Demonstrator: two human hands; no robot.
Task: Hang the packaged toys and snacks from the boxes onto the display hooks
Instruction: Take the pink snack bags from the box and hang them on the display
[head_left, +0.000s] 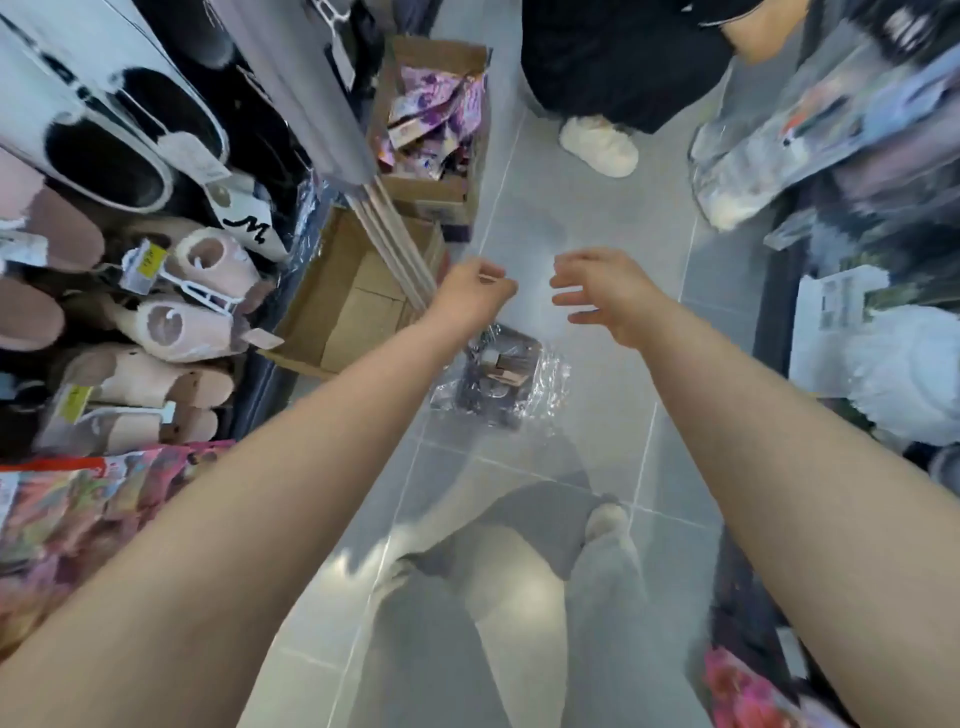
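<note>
Meanwhile, above a clear-wrapped pack (501, 374) lying on the floor (571, 197), the right hand (597, 296) spreads a wide, empty grip while the left hand (475, 291) curls, its hold impossible to tell; lifting the pack by its top edge looks wisest for hooking.

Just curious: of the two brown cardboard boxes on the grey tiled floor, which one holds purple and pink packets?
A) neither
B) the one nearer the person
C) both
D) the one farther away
D: the farther brown cardboard box is filled with purple and pink packets, while the nearer brown cardboard box shows only its bare bottom.
</note>
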